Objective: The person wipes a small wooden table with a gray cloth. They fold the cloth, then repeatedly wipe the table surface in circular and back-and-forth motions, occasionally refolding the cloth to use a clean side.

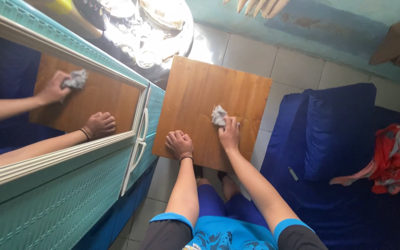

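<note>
Blue sleeve cuffs and bare forearms come first, both reaching away over the near edge of a small wooden table (195,92), its top smooth, brown-grained and square. Left hand (179,144) rests near that edge, curled into a loose fist, a dark band at the wrist. Right hand (229,134), slightly farther out, pinches a crumpled grey cloth (218,115) against the wood; the wad lies just beyond its fingers, toward the table's middle, so this hand is nearer it. Rightward sits a deep-blue cushioned mattress (339,129); leftward, a teal wardrobe's mirror (89,106) repeats both hands.
</note>
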